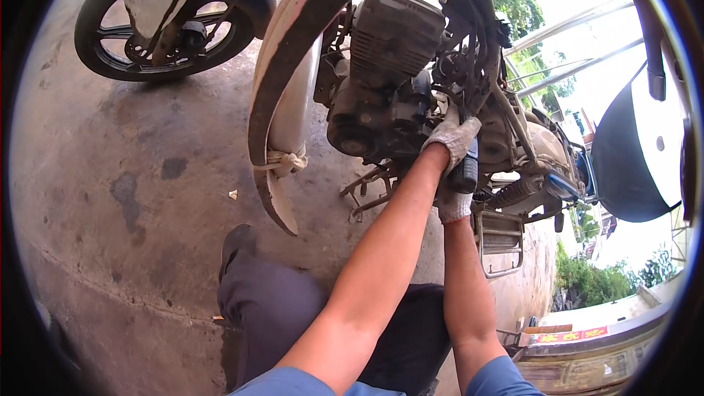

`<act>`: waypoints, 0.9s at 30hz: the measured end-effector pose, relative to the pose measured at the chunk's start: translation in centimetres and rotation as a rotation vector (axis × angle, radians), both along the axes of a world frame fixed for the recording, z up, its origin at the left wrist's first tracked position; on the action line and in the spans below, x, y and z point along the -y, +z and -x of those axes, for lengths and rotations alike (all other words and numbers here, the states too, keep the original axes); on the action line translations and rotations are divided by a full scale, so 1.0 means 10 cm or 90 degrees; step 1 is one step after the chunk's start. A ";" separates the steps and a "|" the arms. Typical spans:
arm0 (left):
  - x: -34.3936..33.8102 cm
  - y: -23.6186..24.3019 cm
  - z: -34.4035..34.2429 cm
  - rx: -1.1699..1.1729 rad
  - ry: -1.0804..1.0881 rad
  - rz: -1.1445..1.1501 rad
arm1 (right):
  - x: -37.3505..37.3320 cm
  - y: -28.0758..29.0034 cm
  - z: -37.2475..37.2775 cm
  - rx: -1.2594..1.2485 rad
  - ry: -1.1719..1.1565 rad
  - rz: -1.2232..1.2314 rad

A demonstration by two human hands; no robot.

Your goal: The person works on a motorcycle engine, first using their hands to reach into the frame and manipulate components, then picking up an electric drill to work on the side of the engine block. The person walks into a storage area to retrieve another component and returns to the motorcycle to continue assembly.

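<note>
Tool (465, 170), dark, stubby, upright, sits between both gloved hands, pressed to engine (381, 81) side. Right hand (453, 204) below, clamped on tool grip; left hand (453, 138) above, closed over tool top, nearer engine. Knee (271, 301) low in view. Beyond: mudguard (282, 103) left of engine, footrest rack (501, 242) right, second wheel (161, 29) far left.

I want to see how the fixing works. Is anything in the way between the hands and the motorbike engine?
Nothing visible is. The left hand in its knit glove is already up against the engine, by the tangle of hoses and cables. The right hand sits just below, gripping a dark tool pointed up at the same spot.
</note>
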State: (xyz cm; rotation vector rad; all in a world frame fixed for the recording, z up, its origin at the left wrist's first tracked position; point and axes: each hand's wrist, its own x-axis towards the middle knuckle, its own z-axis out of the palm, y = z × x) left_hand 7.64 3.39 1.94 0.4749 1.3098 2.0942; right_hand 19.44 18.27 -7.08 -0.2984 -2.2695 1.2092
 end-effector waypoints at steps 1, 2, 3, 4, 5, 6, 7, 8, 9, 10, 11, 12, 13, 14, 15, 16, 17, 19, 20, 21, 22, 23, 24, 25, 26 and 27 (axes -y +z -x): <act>0.06 0.02 0.03 -0.024 -0.042 -0.020 | -0.13 -0.09 0.02 -0.042 0.003 0.164; 0.07 0.04 0.07 -0.027 -0.042 -0.020 | -0.17 -0.09 0.10 -0.030 0.030 0.083; 0.07 0.05 0.09 -0.049 -0.019 0.028 | -0.22 -0.08 0.14 -0.024 0.042 0.042; 0.07 0.05 0.13 -0.071 0.009 0.079 | -0.22 -0.08 0.22 -0.021 0.057 0.003; 0.07 0.00 0.16 -0.079 0.036 0.066 | -0.09 -0.05 0.31 -0.016 0.043 -0.122; 0.06 -0.04 0.23 -0.080 0.041 0.070 | 0.05 -0.02 0.36 -0.025 0.037 -0.159; 0.03 -0.06 0.28 -0.074 0.027 0.059 | 0.10 0.00 0.38 -0.031 0.035 -0.160; 0.01 -0.07 0.31 -0.068 0.013 0.048 | 0.16 0.02 0.40 -0.041 0.035 -0.145; -0.02 -0.08 0.30 -0.072 0.036 0.054 | 0.22 0.04 0.42 -0.047 0.035 -0.128; -0.03 -0.09 0.32 -0.073 0.035 0.053 | 0.24 0.05 0.42 -0.051 0.034 -0.119; -0.04 -0.10 0.35 -0.068 0.013 0.042 | 0.27 0.05 0.43 -0.054 0.033 -0.116; -0.05 -0.09 0.38 -0.062 -0.008 0.032 | 0.29 0.07 0.45 -0.057 0.034 -0.113; -0.06 -0.09 0.39 -0.069 -0.007 0.050 | 0.30 0.07 0.45 -0.058 0.033 -0.105; -0.07 -0.09 0.39 -0.069 -0.007 0.050 | 0.31 0.07 0.46 -0.062 0.034 -0.091; -0.07 -0.10 0.39 -0.055 -0.024 0.041 | 0.33 0.08 0.47 -0.068 0.038 -0.069; -0.07 -0.08 0.39 -0.042 -0.041 0.030 | 0.33 0.08 0.47 -0.074 0.039 -0.041; -0.06 -0.08 0.40 -0.043 -0.041 0.029 | 0.33 0.09 0.50 -0.083 0.039 -0.017; -0.04 -0.10 0.44 0.028 -0.159 -0.042 | 0.35 0.11 0.53 -0.083 0.030 -0.048; -0.03 -0.10 0.45 0.028 -0.159 -0.043 | 0.37 0.11 0.53 -0.069 0.015 -0.130; -0.03 -0.10 0.45 0.015 -0.153 -0.043 | 0.39 0.12 0.52 -0.058 -0.004 -0.214; -0.04 -0.11 0.46 0.003 -0.147 -0.042 | 0.42 0.12 0.52 -0.050 -0.023 -0.296; -0.04 -0.11 0.47 0.003 -0.146 -0.043 | 0.44 0.14 0.53 -0.045 -0.017 -0.256; -0.05 -0.12 0.48 0.015 -0.148 -0.045 | 0.47 0.15 0.53 -0.042 -0.014 -0.236; -0.05 -0.13 0.49 0.026 -0.149 -0.048 | 0.52 0.18 0.55 -0.040 -0.009 -0.217; -0.06 -0.14 0.49 0.026 -0.146 -0.048 | 0.60 0.24 0.56 -0.048 -0.016 -0.277; -0.07 -0.16 0.49 0.008 -0.108 -0.032 | 0.63 0.26 0.58 -0.053 -0.019 -0.308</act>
